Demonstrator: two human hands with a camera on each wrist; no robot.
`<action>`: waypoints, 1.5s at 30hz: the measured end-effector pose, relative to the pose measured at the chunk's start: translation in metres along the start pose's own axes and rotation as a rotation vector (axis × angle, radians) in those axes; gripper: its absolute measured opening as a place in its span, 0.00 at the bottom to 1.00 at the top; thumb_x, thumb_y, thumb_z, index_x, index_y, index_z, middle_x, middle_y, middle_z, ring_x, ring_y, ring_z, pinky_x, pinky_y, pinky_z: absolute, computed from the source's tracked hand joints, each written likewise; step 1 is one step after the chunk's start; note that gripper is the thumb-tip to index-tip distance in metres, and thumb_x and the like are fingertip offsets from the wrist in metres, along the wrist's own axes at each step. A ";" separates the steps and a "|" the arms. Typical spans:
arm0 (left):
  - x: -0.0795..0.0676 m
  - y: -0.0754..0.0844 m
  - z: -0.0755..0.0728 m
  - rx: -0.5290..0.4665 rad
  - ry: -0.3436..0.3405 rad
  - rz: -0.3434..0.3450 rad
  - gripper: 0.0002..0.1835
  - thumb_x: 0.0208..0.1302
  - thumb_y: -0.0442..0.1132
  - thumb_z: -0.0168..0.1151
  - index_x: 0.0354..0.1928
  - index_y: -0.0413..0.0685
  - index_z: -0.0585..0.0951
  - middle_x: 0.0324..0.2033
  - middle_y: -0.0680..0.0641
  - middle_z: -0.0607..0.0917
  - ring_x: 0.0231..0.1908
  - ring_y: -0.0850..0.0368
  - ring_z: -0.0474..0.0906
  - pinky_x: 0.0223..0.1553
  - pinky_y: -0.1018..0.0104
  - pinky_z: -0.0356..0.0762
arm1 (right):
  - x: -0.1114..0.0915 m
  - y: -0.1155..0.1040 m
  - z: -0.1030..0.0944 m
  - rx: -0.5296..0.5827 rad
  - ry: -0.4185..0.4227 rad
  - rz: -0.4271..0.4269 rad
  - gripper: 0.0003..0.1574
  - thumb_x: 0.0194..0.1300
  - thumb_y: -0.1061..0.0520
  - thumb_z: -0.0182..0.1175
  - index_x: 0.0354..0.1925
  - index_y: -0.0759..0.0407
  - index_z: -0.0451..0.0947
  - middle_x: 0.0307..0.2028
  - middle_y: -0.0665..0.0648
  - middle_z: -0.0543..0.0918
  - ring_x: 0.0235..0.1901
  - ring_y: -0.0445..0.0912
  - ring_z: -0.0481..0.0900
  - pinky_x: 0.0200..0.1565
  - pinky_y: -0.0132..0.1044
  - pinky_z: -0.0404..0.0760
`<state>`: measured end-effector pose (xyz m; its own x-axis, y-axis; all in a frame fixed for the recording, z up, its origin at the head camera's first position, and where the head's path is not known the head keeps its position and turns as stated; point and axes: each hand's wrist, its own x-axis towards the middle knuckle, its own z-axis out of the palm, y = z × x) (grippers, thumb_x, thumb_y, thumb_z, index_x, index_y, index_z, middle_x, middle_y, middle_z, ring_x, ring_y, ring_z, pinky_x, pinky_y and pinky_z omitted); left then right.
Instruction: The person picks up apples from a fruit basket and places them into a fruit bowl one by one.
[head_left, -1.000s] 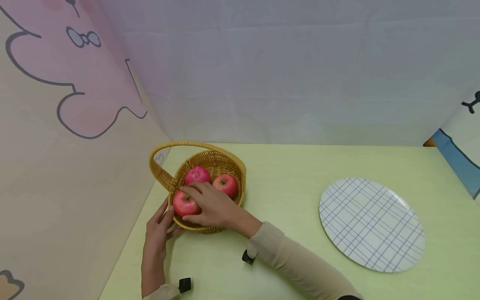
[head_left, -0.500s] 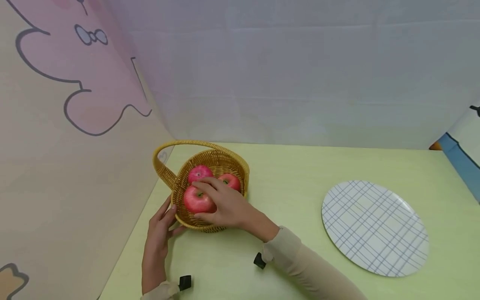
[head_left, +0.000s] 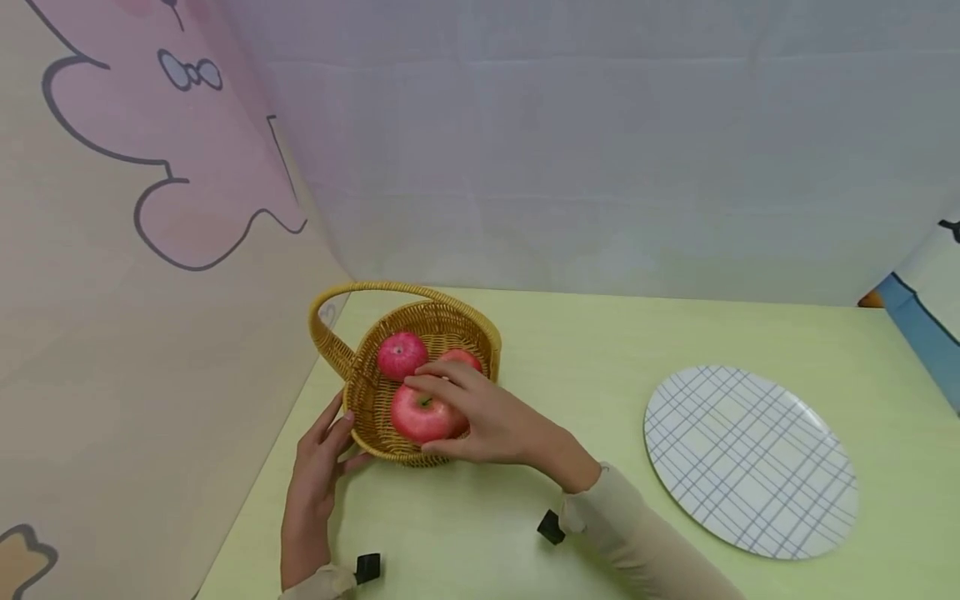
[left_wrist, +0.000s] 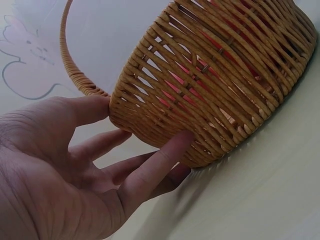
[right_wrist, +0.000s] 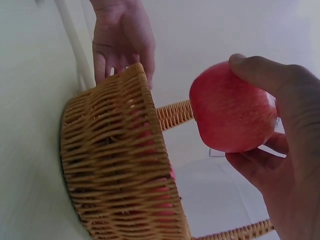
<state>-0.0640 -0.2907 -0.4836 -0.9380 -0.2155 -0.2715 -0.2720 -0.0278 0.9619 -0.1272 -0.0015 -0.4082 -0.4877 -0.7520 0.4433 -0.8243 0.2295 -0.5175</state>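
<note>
My right hand [head_left: 491, 417] grips a red apple [head_left: 422, 415] at its sides, thumb on one side and fingers on the other. In the right wrist view this apple [right_wrist: 232, 107] hangs above the rim of a wicker basket [right_wrist: 117, 160]. My left hand [head_left: 318, 467] holds the near left side of the basket [head_left: 365, 408], thumb at the rim. Seen from the left wrist, its fingers [left_wrist: 150, 170] lie against the woven outer wall. Inside the basket are a second apple [head_left: 402, 356] and a third apple [head_left: 461, 358], the latter partly hidden behind my right hand.
A white oval plate [head_left: 750, 462] with a blue checked pattern lies on the pale green table [head_left: 570, 350], right of the basket. The basket's tall handle [head_left: 322, 329] arches up at its left and back. A wall with cartoon drawings [head_left: 150, 333] rises at the left.
My right hand has lifted the apple from the basket's left side and moved it rightward. The left hand has stayed at the basket's side. The whole view has shifted slightly.
</note>
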 end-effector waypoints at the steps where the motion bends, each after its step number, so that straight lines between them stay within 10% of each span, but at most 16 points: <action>1: 0.000 0.000 0.000 0.000 0.000 0.000 0.33 0.80 0.53 0.57 0.82 0.69 0.61 0.77 0.43 0.68 0.53 0.70 0.85 0.45 0.60 0.90 | -0.002 0.000 -0.002 0.004 0.001 -0.008 0.48 0.62 0.45 0.77 0.75 0.52 0.69 0.70 0.54 0.72 0.72 0.48 0.67 0.68 0.41 0.79; 24: -0.001 0.000 0.000 -0.006 -0.019 0.029 0.33 0.80 0.54 0.55 0.82 0.66 0.60 0.77 0.41 0.67 0.57 0.68 0.84 0.44 0.61 0.90 | -0.056 0.000 -0.042 0.062 0.090 0.063 0.48 0.58 0.48 0.80 0.73 0.49 0.72 0.70 0.52 0.73 0.70 0.48 0.70 0.65 0.46 0.81; 45: -0.003 0.000 -0.001 -0.013 -0.017 0.024 0.33 0.79 0.54 0.56 0.82 0.68 0.61 0.77 0.42 0.68 0.58 0.64 0.85 0.45 0.61 0.90 | -0.096 0.007 -0.017 -0.039 0.622 0.229 0.46 0.62 0.37 0.74 0.70 0.58 0.75 0.65 0.63 0.75 0.67 0.55 0.70 0.63 0.20 0.74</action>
<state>-0.0612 -0.2908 -0.4830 -0.9479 -0.1998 -0.2483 -0.2463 -0.0352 0.9686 -0.0909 0.0828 -0.4419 -0.7173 -0.1876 0.6710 -0.6841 0.3723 -0.6272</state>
